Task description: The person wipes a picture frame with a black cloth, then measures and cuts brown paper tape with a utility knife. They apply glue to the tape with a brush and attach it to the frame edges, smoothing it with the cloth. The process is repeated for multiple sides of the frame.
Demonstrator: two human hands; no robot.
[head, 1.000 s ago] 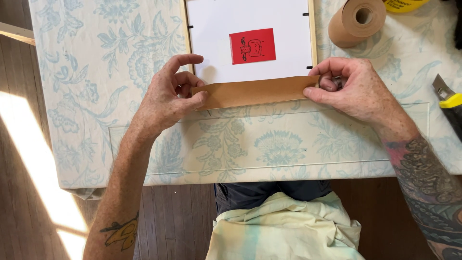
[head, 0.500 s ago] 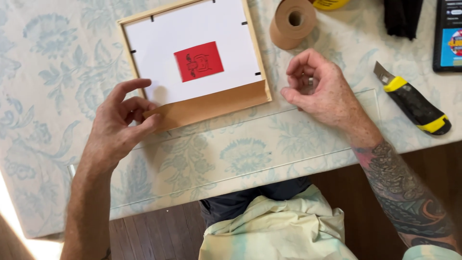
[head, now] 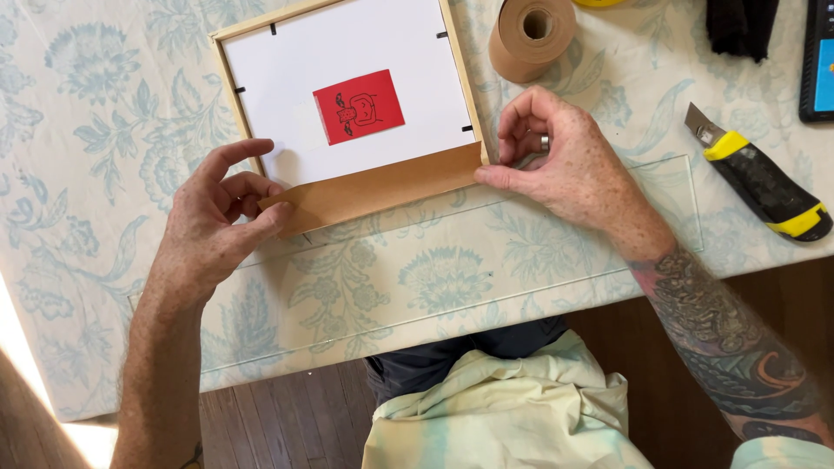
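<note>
Both of your hands rest on the near edge of a light wooden picture frame (head: pixel 347 113) that lies face down on the table, near its far edge, its white backing board bearing a small red rectangular label (head: pixel 358 106). A strip of brown paper tape (head: pixel 378 188) runs along that near edge of the frame. Your left hand (head: pixel 217 221) pinches the strip's left end between thumb and curled fingers. Your right hand (head: pixel 565 165), half closed, presses its thumb tip on the strip's right end.

A pale tablecloth printed with blue-green flowers (head: pixel 113 139) covers the table, and a clear sheet (head: pixel 521 252) lies flat along the near edge. Toward the far edge, just beyond your right hand, stands a roll of brown paper tape (head: pixel 532 36). A yellow and black utility knife (head: pixel 756 174) lies near the right edge. Dark wooden floorboards (head: pixel 287 417) show below the table's near edge, with sunlight at the left corner.
</note>
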